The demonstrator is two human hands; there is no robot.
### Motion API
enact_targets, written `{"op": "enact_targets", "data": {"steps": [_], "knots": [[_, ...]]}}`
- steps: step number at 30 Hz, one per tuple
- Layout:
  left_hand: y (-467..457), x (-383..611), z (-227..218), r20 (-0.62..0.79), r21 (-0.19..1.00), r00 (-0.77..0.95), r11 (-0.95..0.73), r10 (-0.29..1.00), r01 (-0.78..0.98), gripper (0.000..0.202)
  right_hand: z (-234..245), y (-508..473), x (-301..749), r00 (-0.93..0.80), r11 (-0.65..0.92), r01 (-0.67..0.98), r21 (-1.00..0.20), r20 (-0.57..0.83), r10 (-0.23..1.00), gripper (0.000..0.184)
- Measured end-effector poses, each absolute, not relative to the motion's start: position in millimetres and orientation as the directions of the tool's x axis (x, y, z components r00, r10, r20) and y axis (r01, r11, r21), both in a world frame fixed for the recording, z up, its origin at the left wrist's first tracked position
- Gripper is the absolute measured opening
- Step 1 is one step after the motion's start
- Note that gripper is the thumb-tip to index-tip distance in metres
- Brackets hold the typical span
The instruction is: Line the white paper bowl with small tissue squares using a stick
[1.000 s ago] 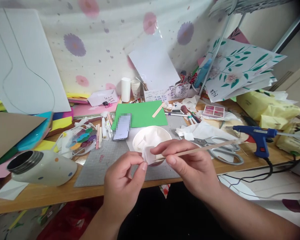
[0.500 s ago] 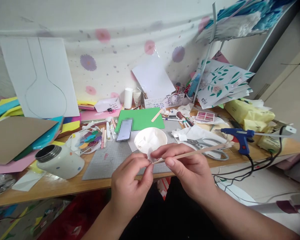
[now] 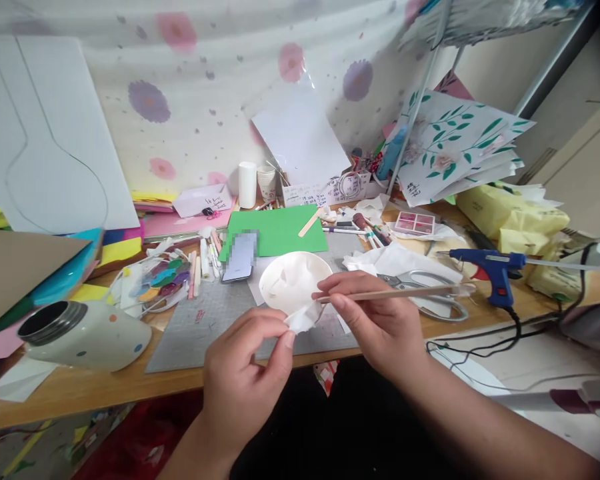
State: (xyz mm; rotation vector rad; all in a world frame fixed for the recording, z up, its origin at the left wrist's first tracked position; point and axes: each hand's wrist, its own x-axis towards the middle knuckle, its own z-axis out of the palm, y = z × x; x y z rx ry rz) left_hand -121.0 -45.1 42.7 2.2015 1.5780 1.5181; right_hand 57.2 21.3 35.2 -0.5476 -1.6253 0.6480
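My left hand (image 3: 243, 373) pinches a small crumpled piece of white tissue (image 3: 301, 319) between thumb and forefinger, just in front of the desk's edge. My right hand (image 3: 377, 319) grips a thin wooden stick (image 3: 405, 292) that runs out to the right over the scissors (image 3: 433, 293). The stick's near end lies close above the tissue. Just beyond both hands a white bowl (image 3: 294, 281) with tissue in it sits on a grey cutting mat (image 3: 215, 320).
A blue glue gun (image 3: 490, 265) with its cord lies at the right. A phone (image 3: 239, 257) and green paper (image 3: 280, 230) lie behind the bowl. A white spotted jar (image 3: 87, 333) lies on its side at the left. Pens, coloured paper and printed sheets crowd the desk.
The stick's near end has lifted off the tissue and now lies more level. My left hand has lowered a little, still pinching the tissue. The view has shifted slightly.
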Motion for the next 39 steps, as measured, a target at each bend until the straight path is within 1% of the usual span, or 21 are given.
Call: {"op": "enact_targets", "data": {"steps": [5,9,12,16,18,22,25,28,30,32,34,36,39], "knots": [[-39,-132,43,0.638,0.582,-0.061,-0.428,0.768,0.691,0.016,30,40,58,-0.129,0.684,0.084,-0.725,0.673,0.729,0.015],[-38,-140,42,0.611,0.629,-0.104,-0.402,0.785,0.666,0.015,27,53,56,-0.152,0.699,0.197,-0.687,0.683,0.714,0.015],[-41,-146,41,0.591,0.670,-0.159,-0.372,0.791,0.643,0.014,27,58,54,-0.181,0.702,0.229,-0.674,0.679,0.711,0.014],[-46,-147,42,0.573,0.699,-0.202,-0.344,0.794,0.627,0.014,30,58,52,-0.210,0.610,0.150,-0.778,0.578,0.789,0.009],[-49,-146,43,0.575,0.692,-0.198,-0.343,0.794,0.635,0.015,32,55,52,-0.204,0.577,0.117,-0.809,0.549,0.811,0.010],[-54,-144,46,0.606,0.664,-0.159,-0.387,0.779,0.640,0.014,39,48,57,-0.149,0.567,0.066,-0.821,0.554,0.819,0.016],[-57,-140,47,0.620,0.654,-0.150,-0.402,0.770,0.641,0.014,45,37,61,-0.094,0.582,0.010,-0.813,0.579,0.810,0.014],[-57,-133,48,0.626,0.643,-0.126,-0.419,0.769,0.641,0.013,50,21,61,-0.116,0.573,-0.170,-0.802,0.593,0.797,0.010],[-56,-127,47,0.643,0.626,-0.102,-0.444,0.759,0.641,0.012,51,10,58,-0.193,0.510,-0.309,-0.803,0.578,0.793,0.008],[-55,-123,47,0.671,0.595,-0.070,-0.479,0.738,0.646,0.010,52,2,54,-0.270,0.444,-0.384,-0.809,0.558,0.784,0.007],[-53,-120,46,0.694,0.558,-0.038,-0.504,0.719,0.660,0.011,51,-1,52,-0.299,0.423,-0.406,-0.810,0.556,0.776,0.007],[-51,-119,45,0.700,0.535,-0.020,-0.506,0.714,0.676,0.014,49,0,50,-0.289,0.442,-0.390,-0.808,0.563,0.774,0.008],[-48,-119,43,0.680,0.549,-0.020,-0.491,0.733,0.677,0.016,46,6,50,-0.260,0.471,-0.351,-0.809,0.568,0.781,0.007]]}}
